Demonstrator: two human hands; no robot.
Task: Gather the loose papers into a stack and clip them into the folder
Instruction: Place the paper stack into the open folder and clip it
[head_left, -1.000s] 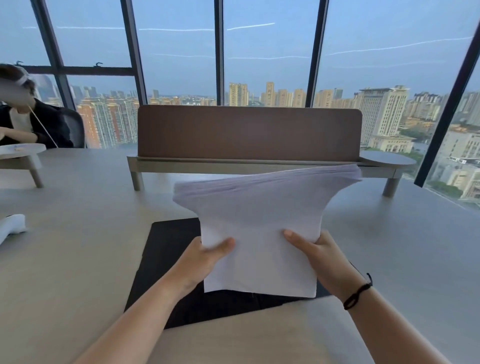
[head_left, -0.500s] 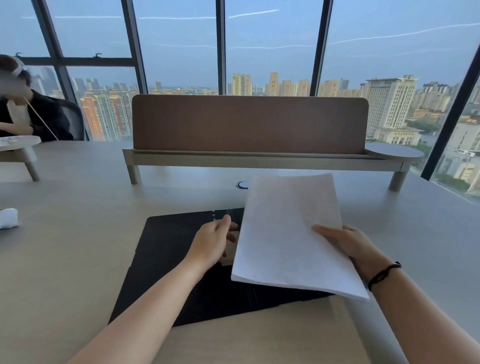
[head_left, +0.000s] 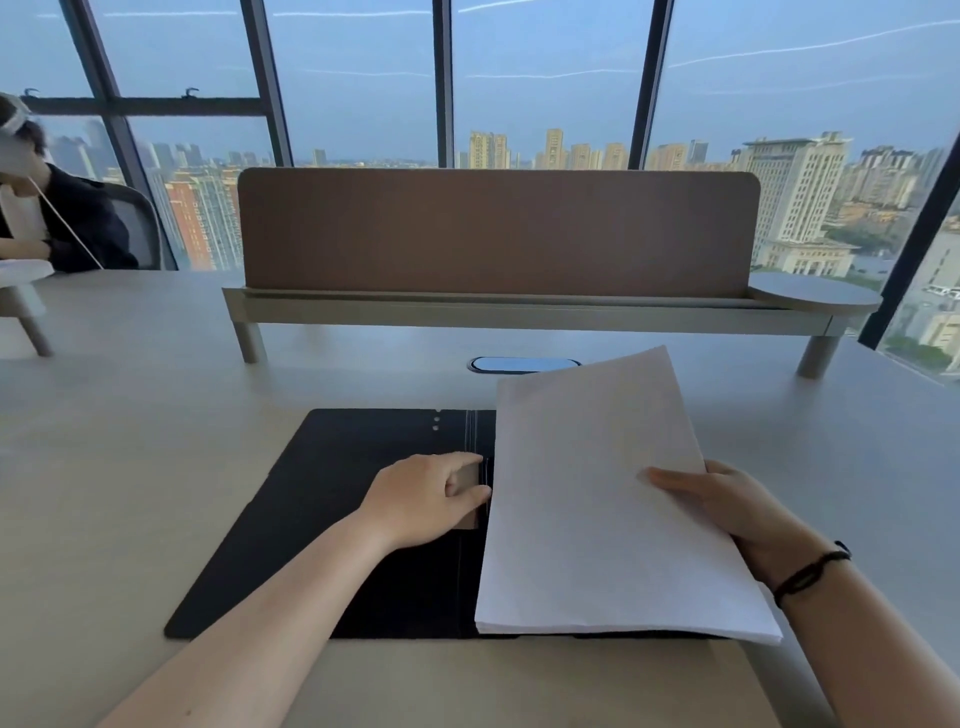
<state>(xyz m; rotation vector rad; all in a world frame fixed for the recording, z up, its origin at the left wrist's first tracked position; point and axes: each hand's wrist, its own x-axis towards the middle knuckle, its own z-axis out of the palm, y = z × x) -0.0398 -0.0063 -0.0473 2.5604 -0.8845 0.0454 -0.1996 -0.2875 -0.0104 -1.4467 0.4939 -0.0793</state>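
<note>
The right hand, at the lower right of the frame, is gripping the stack of papers by its right edge, thumb lying on top and the other fingers hidden beneath the sheets. The left hand, at centre frame, is curling its fingers and thumb round a small tan clip that is sitting at the spine of the open black folder; how firmly it is pinching cannot be told. The stack is being held squared and tilted over the right half of the folder, its left edge running just beside the clip and its near corner overhanging the folder's front edge. The folder is lying flat and open on the pale desk, filling the lower middle of the frame. Beyond it, an oval cable port is showing in the desk surface, and behind that a brown divider panel is standing on a raised shelf. At the upper left, another person in dark clothing is sitting before the windows.
</note>
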